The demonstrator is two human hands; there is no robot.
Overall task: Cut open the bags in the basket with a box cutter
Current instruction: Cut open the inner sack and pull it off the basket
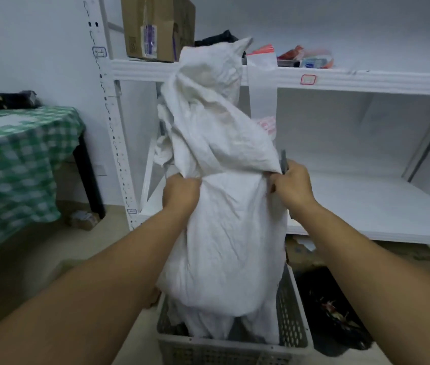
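A large crumpled white bag [224,233] stands upright in a grey perforated plastic basket [291,335] on the floor, its upper part flopping back against the shelving. My left hand [181,194] grips a bunched fold on the bag's left side. On the bag's right side my right hand [291,187] pinches the edge of the fabric and also holds a grey box cutter [283,160], whose end points upward above the fingers. The basket's inside is mostly hidden by the bag.
White metal shelving [340,80] stands right behind the basket, with a cardboard box [156,27] and packets on the upper shelf. A table with a green checked cloth [16,159] is at the left. A dark bag [332,309] lies on the floor right of the basket.
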